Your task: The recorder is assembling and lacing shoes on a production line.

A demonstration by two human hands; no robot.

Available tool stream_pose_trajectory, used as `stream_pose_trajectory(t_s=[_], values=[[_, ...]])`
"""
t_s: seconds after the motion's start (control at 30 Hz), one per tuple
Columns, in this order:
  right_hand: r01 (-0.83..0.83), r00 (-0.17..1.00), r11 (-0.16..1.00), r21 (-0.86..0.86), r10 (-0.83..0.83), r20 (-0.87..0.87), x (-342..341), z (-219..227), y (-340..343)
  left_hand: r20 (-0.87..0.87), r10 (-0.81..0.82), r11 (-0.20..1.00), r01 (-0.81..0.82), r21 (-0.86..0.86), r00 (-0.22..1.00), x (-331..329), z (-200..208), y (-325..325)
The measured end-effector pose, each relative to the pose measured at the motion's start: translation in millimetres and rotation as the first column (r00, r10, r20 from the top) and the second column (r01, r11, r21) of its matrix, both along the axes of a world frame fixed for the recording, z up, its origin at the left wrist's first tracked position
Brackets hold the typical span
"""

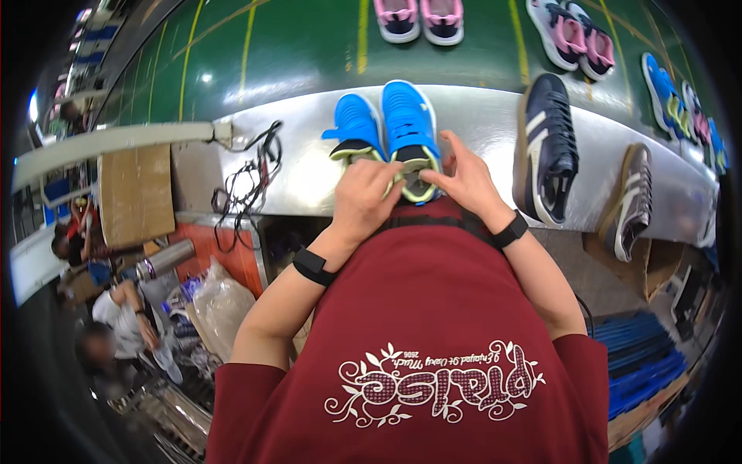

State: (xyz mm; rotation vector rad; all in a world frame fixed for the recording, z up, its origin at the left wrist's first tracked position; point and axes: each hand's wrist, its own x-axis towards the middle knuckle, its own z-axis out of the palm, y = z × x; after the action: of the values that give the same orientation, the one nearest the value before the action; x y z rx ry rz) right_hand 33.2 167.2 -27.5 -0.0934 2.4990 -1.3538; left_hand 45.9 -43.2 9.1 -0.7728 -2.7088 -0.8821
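Observation:
A pair of blue sneakers with lime-green linings stands on the metal ledge in front of me, toes pointing away. My left hand [365, 193] is closed at the collar of the right blue sneaker [409, 116], its fingertips at the opening. On the other side of that opening, the thumb of my right hand [469, 179] reaches over the collar, while the forefinger stretches up beside the shoe. The left blue sneaker [356, 120] stands alongside with its strap sticking out; my left hand partly covers its heel.
Pink-lined sneakers [443, 23] stand on the green conveyor belt [301, 46]. A dark white-striped sneaker [547, 147] and a brown one [630, 201] lie on the metal ledge [297, 108] to the right. Tangled black cord [251, 178] and cardboard [137, 197] are left. A person [124, 317] is at lower left.

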Motion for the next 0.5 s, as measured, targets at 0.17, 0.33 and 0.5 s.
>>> stream_pose_trajectory(t_s=[0.17,0.33,0.5], values=[[-0.032,0.960,0.978,0.206,0.087,-0.266,-7,-24,-9,0.270,0.569,0.791,-0.607,0.079,0.776,21,-24,-48],[0.068,0.853,0.954,0.291,0.096,-0.514,-19,28,-34,0.419,0.446,0.761,-0.581,0.287,0.791,7,-46,-49],[-0.215,0.820,0.872,0.440,0.406,-0.404,-4,18,-87,0.422,0.428,0.764,-0.569,0.304,0.799,9,-43,-52]])
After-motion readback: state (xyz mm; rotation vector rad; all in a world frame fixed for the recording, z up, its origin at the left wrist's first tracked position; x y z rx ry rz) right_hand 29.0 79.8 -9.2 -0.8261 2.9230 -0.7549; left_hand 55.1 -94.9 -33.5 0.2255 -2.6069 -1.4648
